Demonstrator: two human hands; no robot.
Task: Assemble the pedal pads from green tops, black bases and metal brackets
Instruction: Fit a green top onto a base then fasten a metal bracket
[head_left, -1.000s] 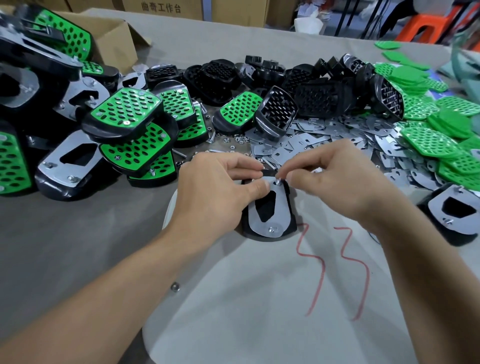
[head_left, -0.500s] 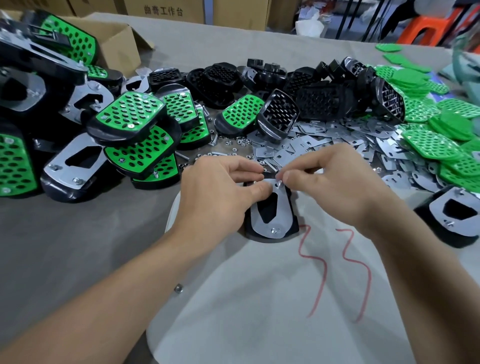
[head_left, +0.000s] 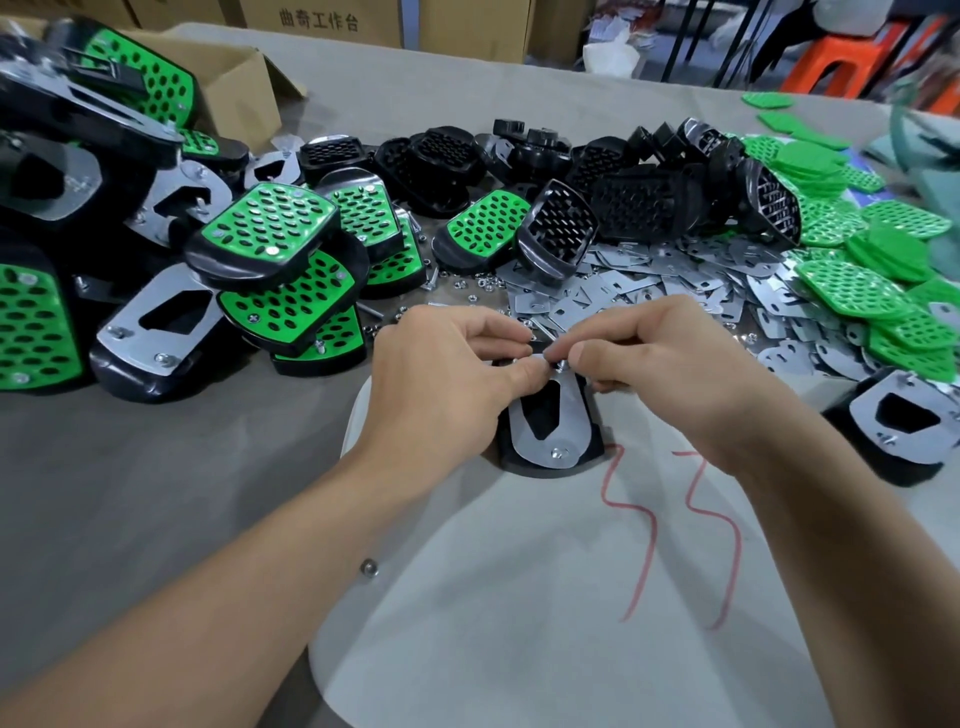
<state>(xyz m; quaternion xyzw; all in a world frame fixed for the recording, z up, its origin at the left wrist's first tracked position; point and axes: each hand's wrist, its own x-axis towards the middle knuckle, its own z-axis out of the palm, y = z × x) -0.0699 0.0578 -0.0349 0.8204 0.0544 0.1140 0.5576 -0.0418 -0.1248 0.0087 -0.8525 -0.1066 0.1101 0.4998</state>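
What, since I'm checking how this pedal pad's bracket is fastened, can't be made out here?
Head view only:
1. Small fastener at the silver metal bracket's far end: tiny, pinched in the right hand's fingers; nut or screw unclear.
2. Black plastic pedal base's far end: covered by the gripping left hand.
3. The base's underside: faces down, unseen.
4. Teal object at the right edge: blurred, cut off.
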